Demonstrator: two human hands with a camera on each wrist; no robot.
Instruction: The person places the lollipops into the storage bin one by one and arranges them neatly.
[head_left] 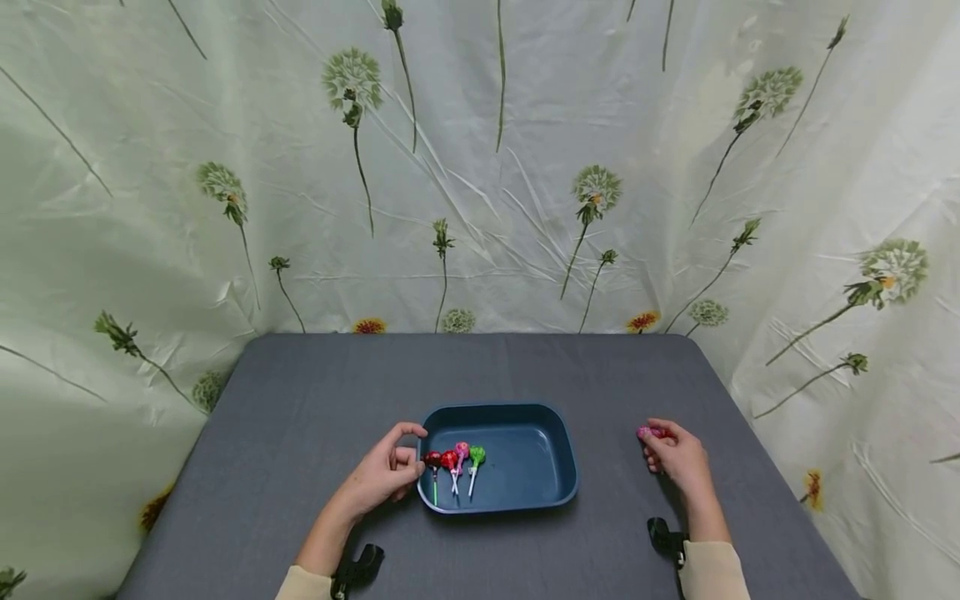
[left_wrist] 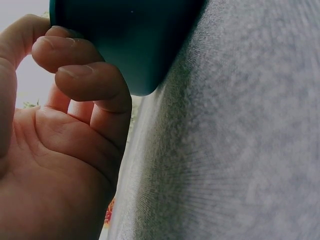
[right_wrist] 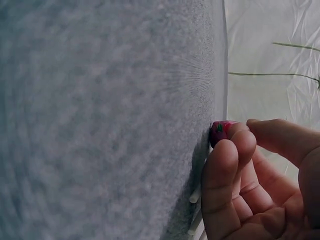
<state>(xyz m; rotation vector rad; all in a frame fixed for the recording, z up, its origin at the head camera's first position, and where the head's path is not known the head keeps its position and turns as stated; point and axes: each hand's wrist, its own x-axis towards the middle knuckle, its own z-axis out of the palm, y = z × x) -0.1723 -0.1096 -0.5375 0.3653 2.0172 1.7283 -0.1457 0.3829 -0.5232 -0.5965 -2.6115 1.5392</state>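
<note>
A dark blue tray [head_left: 517, 500] sits on the table with several lollipops [head_left: 450, 460] lying in its left part, their wrapped heads dark red, red, pink and green. My left hand [head_left: 386, 467] holds the tray's left rim between thumb and fingers; the left wrist view shows fingertips [left_wrist: 75, 72] curled against the outer wall [left_wrist: 130, 55]. Off to the tray's right, my right hand [head_left: 678, 454] pinches lollipops with pink and red wrappers [head_left: 645, 432] at the table surface. Two white sticks [right_wrist: 195, 194] show below those fingers in the right wrist view; the hand partly hides the heads.
The grey table [head_left: 480, 550] reaches back to a pale curtain [head_left: 480, 192] printed with dandelions, which also hangs along both sides. Black wrist camera mounts [head_left: 363, 567] stick out beside both wrists.
</note>
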